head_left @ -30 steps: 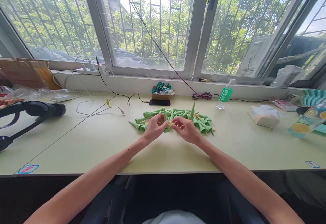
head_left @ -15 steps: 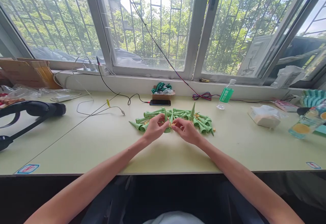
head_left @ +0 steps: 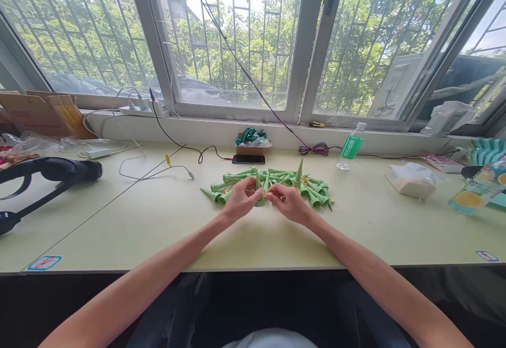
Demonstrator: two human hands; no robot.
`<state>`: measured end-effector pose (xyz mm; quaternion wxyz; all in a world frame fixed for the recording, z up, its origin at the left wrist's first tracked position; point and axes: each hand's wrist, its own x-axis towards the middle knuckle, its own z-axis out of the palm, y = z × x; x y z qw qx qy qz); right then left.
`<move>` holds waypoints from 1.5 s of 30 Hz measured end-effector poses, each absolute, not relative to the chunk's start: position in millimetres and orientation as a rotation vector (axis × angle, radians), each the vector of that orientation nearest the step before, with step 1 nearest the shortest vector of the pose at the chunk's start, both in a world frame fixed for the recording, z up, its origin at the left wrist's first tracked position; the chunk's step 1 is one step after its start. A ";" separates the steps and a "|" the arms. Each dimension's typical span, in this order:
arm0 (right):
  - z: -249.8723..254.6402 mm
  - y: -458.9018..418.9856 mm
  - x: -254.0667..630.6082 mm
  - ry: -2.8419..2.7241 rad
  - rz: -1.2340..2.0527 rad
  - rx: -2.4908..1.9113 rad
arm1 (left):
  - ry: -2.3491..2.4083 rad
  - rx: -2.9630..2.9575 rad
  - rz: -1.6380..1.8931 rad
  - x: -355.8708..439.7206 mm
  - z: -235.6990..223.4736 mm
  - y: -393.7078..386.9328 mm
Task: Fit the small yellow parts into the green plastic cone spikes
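Cone (head_left: 259, 203): pale green, thin-walled, paper-like, matte, tapering to a sharp point; it stands roughly upright, tip up, wide end down near the table (head_left: 276, 245). The table is smooth, cream, faintly glossy. Bit (head_left: 269, 194): tan, small and blunt; its exact shape is too small to tell.

Your left hand (head_left: 241, 200) is clamped on the cone, thumb toward you and fingers curled behind, so the cone sits at its fingertips, on the side facing your right hand (head_left: 291, 204). Your right hand has thumb and forefinger pinched together on the bit, just beside the cone's lower part. Your two hands are near each other, fingertips almost meeting.

Pile (head_left: 315, 195): more green cones, slim and hollow, mostly lying flat, some with round mouths facing you, tan pieces among them. It spreads behind and to both sides of your hands. One tall cone (head_left: 299, 173) points up just beyond your right hand.

Behind the pile: a flat, glossy black phone (head_left: 248, 159) and a cardboard box (head_left: 253, 151) with crumpled green and silvery wrapping. Farther right: a clear bottle (head_left: 351, 147), green label.
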<state>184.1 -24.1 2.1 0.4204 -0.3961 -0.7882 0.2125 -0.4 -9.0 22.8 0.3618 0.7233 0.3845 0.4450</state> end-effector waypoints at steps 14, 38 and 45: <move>0.3 -23.0 184.4 -1.987 0.555 -1.006 | 0.990 1.865 1.146 -0.4 24.1 -9.9; 1.8 -24.6 184.4 -2.005 0.546 -1.018 | 0.992 1.868 1.150 -0.6 23.4 -9.5; 1.0 -24.3 184.4 -1.999 0.535 -1.034 | 0.986 1.854 1.149 -0.9 23.3 -9.1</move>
